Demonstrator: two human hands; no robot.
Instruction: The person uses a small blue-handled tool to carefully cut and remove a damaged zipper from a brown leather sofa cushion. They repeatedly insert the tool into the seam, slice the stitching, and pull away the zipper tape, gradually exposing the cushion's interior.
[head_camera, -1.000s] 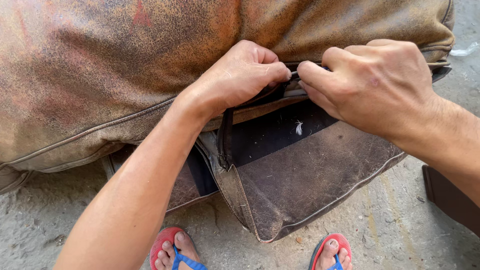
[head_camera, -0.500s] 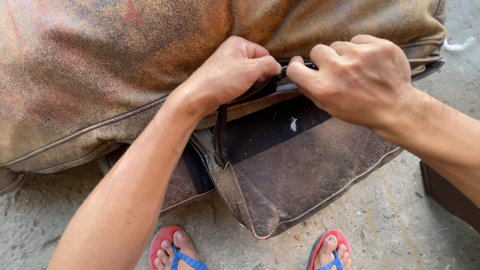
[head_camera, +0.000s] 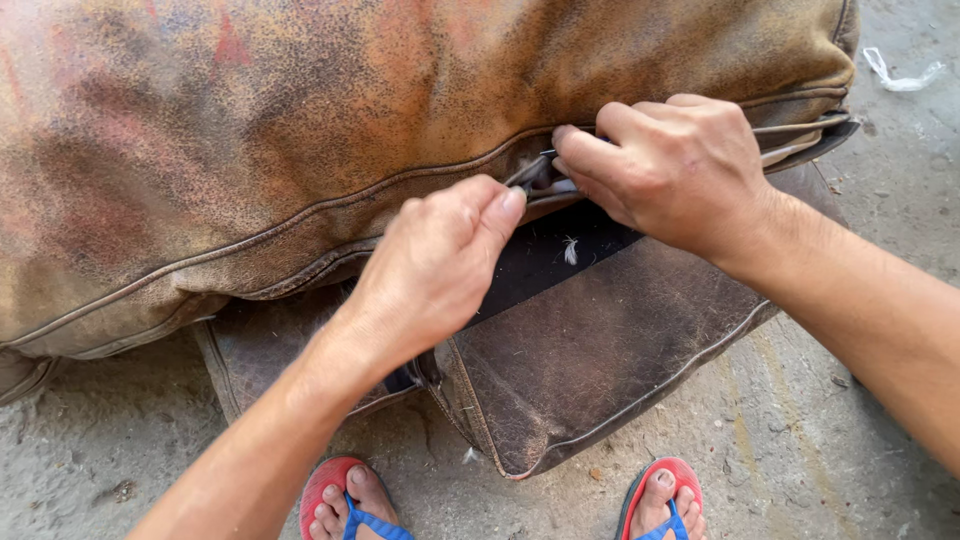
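A big worn brown leather cushion (head_camera: 300, 130) fills the top of the view, lying over a darker brown leather cushion (head_camera: 610, 360) on the ground. My left hand (head_camera: 440, 260) pinches the lower edge of the big cushion's cover beside a dark gap in the seam. My right hand (head_camera: 680, 170) grips the same edge just to the right, fingers curled into the opening (head_camera: 540, 180). A black strip with a small white feather (head_camera: 570, 250) shows below the hands.
Rough concrete ground (head_camera: 830, 440) surrounds the cushions. My feet in red and blue flip-flops (head_camera: 350, 500) stand at the bottom edge, the other sandal (head_camera: 665, 500) to the right. A scrap of clear plastic (head_camera: 900, 75) lies at the top right.
My left hand has slid down and left along the seam, away from the right hand. The right hand stays gripping the cover's edge. The view has shifted slightly.
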